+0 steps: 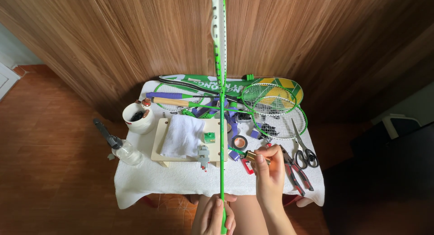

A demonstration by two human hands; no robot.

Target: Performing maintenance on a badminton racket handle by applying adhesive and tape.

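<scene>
The green racket (221, 104) stands nearly upright over the middle of the desk (181, 178), its thin shaft rising from the near edge to the white-and-green frame far above. It looks light and springy, the shaft slick and slim, so the sound place to hold it is low on the shaft near the handle. There the left hand (216, 216) grips it, fingers (220, 203) wrapped tight around the shaft. The right hand (269, 174), just right of the shaft, pinches a small brass-coloured piece (250, 156) between thumb and fingertips. Pliers (294, 171) and scissors (304, 149) lie to the right.
</scene>
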